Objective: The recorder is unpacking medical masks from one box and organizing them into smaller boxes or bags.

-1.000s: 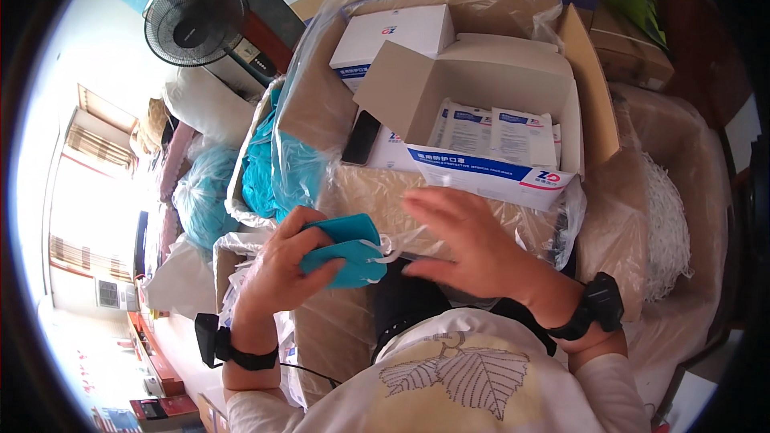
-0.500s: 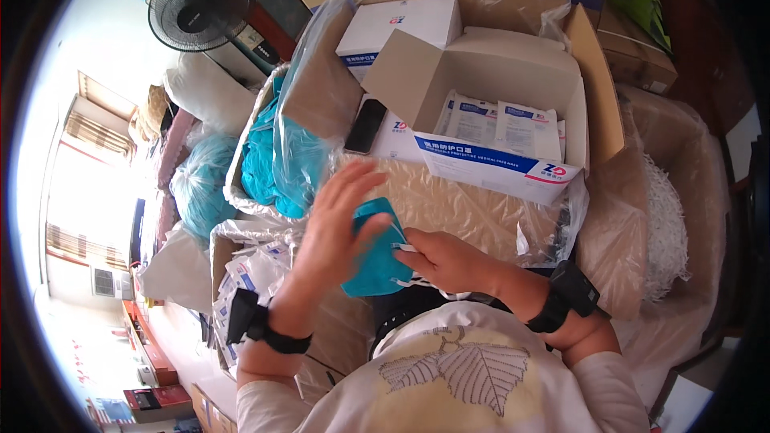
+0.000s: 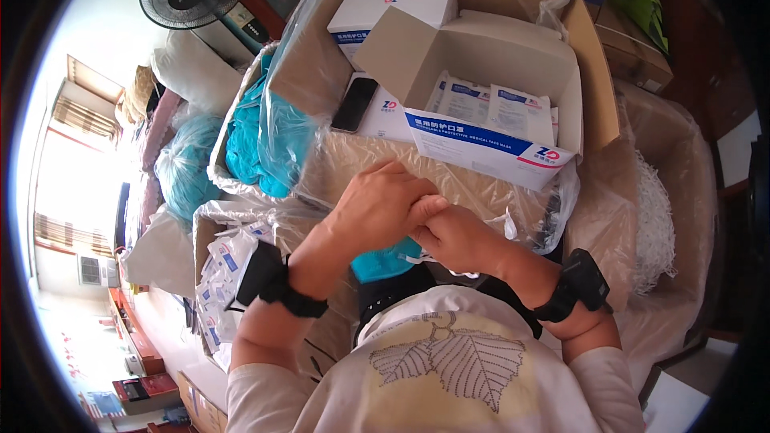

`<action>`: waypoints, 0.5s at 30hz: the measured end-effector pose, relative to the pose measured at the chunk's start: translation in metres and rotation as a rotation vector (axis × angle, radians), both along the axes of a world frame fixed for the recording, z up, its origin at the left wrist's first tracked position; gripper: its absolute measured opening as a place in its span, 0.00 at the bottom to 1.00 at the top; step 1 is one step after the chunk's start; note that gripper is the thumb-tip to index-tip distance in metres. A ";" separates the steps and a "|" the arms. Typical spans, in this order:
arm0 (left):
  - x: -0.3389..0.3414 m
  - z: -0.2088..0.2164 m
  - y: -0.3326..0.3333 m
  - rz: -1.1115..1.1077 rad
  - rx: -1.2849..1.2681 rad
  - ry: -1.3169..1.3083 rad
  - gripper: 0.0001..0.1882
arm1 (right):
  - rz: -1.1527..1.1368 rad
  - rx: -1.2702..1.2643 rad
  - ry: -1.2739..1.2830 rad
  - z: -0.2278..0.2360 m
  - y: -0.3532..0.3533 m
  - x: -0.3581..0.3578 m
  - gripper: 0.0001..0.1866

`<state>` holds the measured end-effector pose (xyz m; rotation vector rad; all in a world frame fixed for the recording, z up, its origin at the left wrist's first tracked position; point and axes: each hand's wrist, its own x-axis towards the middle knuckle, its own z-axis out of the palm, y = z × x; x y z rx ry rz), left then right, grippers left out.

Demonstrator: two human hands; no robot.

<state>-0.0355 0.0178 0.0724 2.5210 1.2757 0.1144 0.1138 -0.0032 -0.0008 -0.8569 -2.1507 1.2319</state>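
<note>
A teal face mask (image 3: pixel 377 265) with white ear loops is at my waist, its upper part hidden under my hands. My right hand (image 3: pixel 455 240) is closed on the mask's right side, by the loops. Bent over the top of the mask, my left hand (image 3: pixel 383 202) has its fingers curled, and its thumb lies against the right hand's fingers. What the left fingertips pinch is mostly covered. Just beyond both hands is a carton (image 3: pixel 473 204) covered in clear plastic.
An open white box (image 3: pixel 481 144) of wrapped packets stands ahead, with a closed white box (image 3: pixel 391 6) and a phone (image 3: pixel 355 105) to its left. Teal masks (image 3: pixel 249 144) fill a lined bin at left; below it, a carton holds packets (image 3: pixel 228 273). White straps (image 3: pixel 655 224) lie at right.
My left hand has moved right and down, from open beside the mask to curled over it against the right hand. The view has shifted slightly.
</note>
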 end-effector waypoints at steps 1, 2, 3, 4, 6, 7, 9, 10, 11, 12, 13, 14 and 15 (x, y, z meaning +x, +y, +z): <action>-0.002 -0.002 0.002 0.031 -0.149 0.043 0.15 | 0.014 -0.057 0.071 -0.007 -0.002 -0.002 0.14; -0.005 -0.009 0.001 0.017 -0.150 0.001 0.15 | 0.028 -0.113 0.142 -0.012 -0.003 -0.003 0.14; -0.008 -0.017 -0.002 0.003 -0.152 -0.040 0.16 | 0.100 -0.177 0.182 -0.013 -0.004 -0.001 0.14; -0.012 -0.022 -0.005 -0.011 -0.155 -0.082 0.16 | 0.172 -0.241 0.223 -0.015 -0.004 0.002 0.15; -0.025 -0.022 -0.006 0.084 -0.207 -0.148 0.19 | 0.303 -0.562 0.140 0.001 0.001 0.016 0.16; -0.033 -0.019 -0.004 0.129 -0.230 -0.176 0.21 | 0.292 -0.557 0.120 0.001 0.006 0.023 0.15; -0.050 -0.015 -0.001 0.222 -0.355 -0.242 0.20 | 0.272 -0.542 0.075 0.000 0.012 0.036 0.15; -0.057 -0.012 -0.001 0.240 -0.389 -0.260 0.20 | 0.266 -0.481 0.050 -0.005 0.013 0.040 0.13; -0.065 -0.010 0.000 0.259 -0.422 -0.278 0.20 | 0.245 -0.475 0.013 -0.005 0.015 0.045 0.13; -0.072 -0.009 0.001 0.266 -0.431 -0.317 0.21 | 0.226 -0.469 -0.024 -0.004 0.016 0.048 0.13; -0.077 -0.007 0.002 0.266 -0.429 -0.315 0.21 | 0.208 -0.463 -0.061 -0.003 0.017 0.051 0.13; -0.080 -0.004 0.002 0.267 -0.426 -0.314 0.21 | 0.187 -0.504 -0.080 -0.003 0.017 0.052 0.12; -0.083 -0.002 0.002 0.268 -0.423 -0.313 0.22 | 0.186 -0.468 -0.057 -0.004 0.017 0.053 0.12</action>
